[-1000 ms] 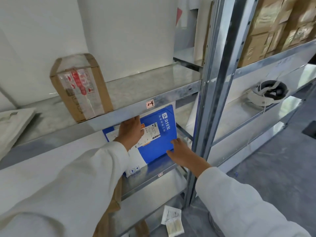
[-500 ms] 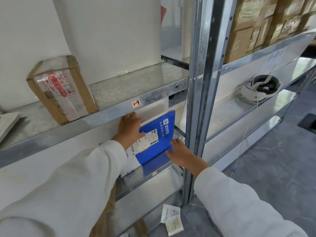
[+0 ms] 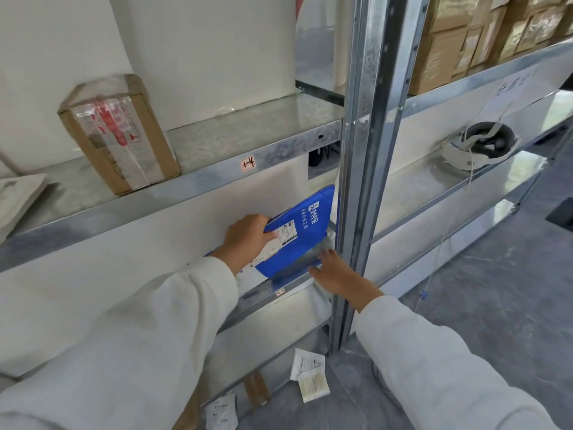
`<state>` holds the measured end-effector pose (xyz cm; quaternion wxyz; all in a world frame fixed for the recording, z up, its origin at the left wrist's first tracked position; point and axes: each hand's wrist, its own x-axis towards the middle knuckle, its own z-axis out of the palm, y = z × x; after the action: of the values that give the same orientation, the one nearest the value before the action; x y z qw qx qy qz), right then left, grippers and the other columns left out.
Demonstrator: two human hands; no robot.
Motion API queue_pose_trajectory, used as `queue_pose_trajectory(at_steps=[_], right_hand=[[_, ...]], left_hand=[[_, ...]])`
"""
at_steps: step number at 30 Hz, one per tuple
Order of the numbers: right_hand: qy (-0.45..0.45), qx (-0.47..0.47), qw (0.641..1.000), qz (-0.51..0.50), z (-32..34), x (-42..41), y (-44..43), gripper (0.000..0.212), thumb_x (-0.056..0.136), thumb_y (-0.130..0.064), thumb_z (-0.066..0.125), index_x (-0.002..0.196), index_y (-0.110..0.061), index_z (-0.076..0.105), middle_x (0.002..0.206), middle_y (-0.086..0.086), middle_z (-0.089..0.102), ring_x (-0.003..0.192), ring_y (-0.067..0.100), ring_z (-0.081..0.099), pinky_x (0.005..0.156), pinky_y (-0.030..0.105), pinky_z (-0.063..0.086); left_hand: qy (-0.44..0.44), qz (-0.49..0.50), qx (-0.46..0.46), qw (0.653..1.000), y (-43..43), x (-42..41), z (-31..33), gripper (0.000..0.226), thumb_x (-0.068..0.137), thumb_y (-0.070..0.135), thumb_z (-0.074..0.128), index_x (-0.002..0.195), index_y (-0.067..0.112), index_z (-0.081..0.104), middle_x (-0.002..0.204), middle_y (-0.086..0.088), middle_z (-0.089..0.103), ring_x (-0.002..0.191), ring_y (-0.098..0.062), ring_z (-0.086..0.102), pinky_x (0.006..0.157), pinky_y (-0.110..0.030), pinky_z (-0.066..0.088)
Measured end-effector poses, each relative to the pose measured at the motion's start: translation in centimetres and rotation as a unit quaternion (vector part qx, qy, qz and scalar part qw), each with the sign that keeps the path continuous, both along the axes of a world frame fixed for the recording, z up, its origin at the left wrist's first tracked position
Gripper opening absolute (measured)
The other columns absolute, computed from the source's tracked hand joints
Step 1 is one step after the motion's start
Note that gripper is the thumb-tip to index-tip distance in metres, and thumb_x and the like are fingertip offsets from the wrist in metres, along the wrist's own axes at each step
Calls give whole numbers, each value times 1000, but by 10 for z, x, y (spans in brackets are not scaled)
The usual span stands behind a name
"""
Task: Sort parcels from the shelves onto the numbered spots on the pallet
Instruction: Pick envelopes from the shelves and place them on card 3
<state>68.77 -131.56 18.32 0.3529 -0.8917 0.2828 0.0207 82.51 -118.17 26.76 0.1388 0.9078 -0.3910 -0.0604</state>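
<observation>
Flat blue parcel [image 3: 305, 231], white Chinese lettering, unreadable white shipping label [image 3: 283, 238], stands tilted on the lower steel shelf [image 3: 291, 290]. Left hand [image 3: 246, 240] fingers grip its upper edge; right hand [image 3: 338, 274] fingers lie straight at its lower corner.

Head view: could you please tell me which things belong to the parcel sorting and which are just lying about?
Job: blue parcel, gripped by the left hand, right hand at its lower edge; brown box; stacked boxes.
Lying about: headgear on the shelf; paper slips on the floor.
</observation>
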Motion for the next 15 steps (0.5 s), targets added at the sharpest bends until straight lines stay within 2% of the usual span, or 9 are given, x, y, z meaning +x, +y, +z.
queue_pose_trajectory(at_steps=[4,7,10,12,15], right_hand=[[-18,66,997,-32,11,-8,8,48,99,-29,48,142,-13,35,141,4,41,126,25,46,98,33,42],[-33,102,993,-45,15,-15,15,49,97,-37,47,141,-19,35,140,2,46,122,25,52,99,39,45],[-63,130,989,-41,14,-30,22,47,97,-39,48,140,-25,35,137,3,51,113,23,58,94,37,49],[-40,127,990,-39,8,-44,30,53,97,-44,46,144,-24,33,143,1,45,124,26,52,101,39,44],[33,79,996,-40,-3,-66,43,69,95,-57,39,147,-13,34,152,5,36,135,27,41,107,40,35]], left_hand=[[36,0,-57,998,20,-19,12,27,93,43,54,105,20,62,104,2,71,84,-16,68,53,-17,43],[62,12,-94,994,36,-33,19,21,93,43,56,96,23,61,98,5,71,78,-15,68,56,-21,50],[113,35,-134,984,51,-48,25,24,91,39,60,98,17,63,95,3,71,81,-18,70,65,-31,58],[166,62,-176,968,68,-62,29,20,90,34,64,97,15,63,93,3,69,79,-19,68,62,-29,56],[241,101,-226,938,98,-82,29,18,86,30,70,97,17,63,94,-1,70,74,-16,68,56,-23,53]])
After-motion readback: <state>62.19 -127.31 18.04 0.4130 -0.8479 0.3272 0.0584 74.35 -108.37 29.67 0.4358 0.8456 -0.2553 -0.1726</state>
